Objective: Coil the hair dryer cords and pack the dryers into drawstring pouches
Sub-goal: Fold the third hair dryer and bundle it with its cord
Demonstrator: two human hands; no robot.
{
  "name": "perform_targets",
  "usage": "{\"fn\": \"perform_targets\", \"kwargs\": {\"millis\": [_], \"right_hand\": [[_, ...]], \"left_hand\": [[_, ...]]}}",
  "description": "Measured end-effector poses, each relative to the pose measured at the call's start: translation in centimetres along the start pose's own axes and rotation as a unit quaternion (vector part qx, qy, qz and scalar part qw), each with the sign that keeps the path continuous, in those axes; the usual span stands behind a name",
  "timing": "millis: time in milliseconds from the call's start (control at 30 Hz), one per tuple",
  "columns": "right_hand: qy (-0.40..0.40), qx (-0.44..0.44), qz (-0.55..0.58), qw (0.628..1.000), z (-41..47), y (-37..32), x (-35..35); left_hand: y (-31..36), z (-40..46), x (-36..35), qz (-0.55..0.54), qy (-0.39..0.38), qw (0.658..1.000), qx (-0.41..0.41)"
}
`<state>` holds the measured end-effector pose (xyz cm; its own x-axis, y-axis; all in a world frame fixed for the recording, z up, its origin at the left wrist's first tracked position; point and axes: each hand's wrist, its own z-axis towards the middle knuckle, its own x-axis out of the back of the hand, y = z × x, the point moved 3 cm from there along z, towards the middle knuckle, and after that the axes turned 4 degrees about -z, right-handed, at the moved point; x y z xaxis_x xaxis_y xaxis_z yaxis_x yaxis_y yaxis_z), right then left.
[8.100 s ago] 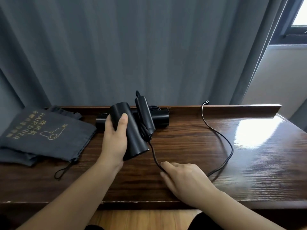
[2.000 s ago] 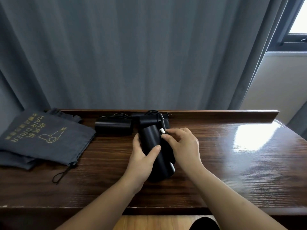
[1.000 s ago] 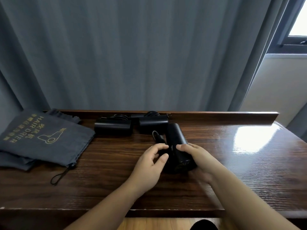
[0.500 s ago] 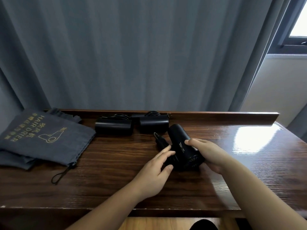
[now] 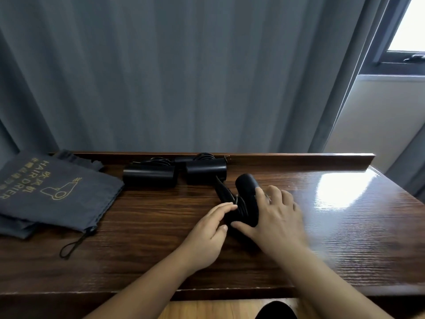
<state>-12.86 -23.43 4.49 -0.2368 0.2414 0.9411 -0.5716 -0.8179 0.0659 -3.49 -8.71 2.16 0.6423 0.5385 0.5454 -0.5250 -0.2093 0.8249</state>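
- Your right hand (image 5: pixel 276 217) lies over the black hair dryer (image 5: pixel 247 196) on the wooden table (image 5: pixel 149 226): fingers draped over the barrel top, thumb hooked under its near end, so it's gripping the dryer.
- Your left hand (image 5: pixel 207 233) sits just left of it, fingers fairly straight, fingertips (image 5: pixel 227 207) touching the wrapped cord (image 5: pixel 240 204) and the folded handle (image 5: pixel 224 192). Not curled round anything.
- The dryer lies flat mid-table, barrel angled away from you and slightly left, handle folded alongside on its left, cord wound around the body.
- Two more dryers sit against the table's back lip: left dryer (image 5: pixel 149 178) and middle dryer (image 5: pixel 205 170), both lying sideways, barrels end to end, cords bundled behind them. The held dryer's far end is near the middle dryer; can't tell if the handle tip touches it.
- Grey drawstring pouches (image 5: pixel 57 199) are stacked at the far left of the table, well apart from your hands, gold "HAIR DRIER" print up, drawstring loop (image 5: pixel 73 244) trailing toward the table's near edge.
- Grey curtain (image 5: pixel 184 77) behind the table, window (image 5: pixel 407 31) at upper right.
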Motion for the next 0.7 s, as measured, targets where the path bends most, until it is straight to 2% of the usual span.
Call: {"fn": "perform_targets", "kwargs": {"millis": [200, 400, 700], "right_hand": [[0.029, 0.028, -0.011, 0.999, 0.3, -1.4, -1.6], [0.076, 0.033, -0.011, 0.996, 0.3, -1.7, -2.5], [0.057, 0.003, -0.014, 0.998, 2.5, 2.2, -4.1]], "left_hand": [[-0.7, 0.3, -0.2, 0.033, 0.001, 0.999, 0.008], [-1.1, 1.4, -0.9, 0.039, -0.036, 0.998, 0.027], [-0.3, 4.5, -2.9, 0.019, -0.081, 0.996, 0.028]]}}
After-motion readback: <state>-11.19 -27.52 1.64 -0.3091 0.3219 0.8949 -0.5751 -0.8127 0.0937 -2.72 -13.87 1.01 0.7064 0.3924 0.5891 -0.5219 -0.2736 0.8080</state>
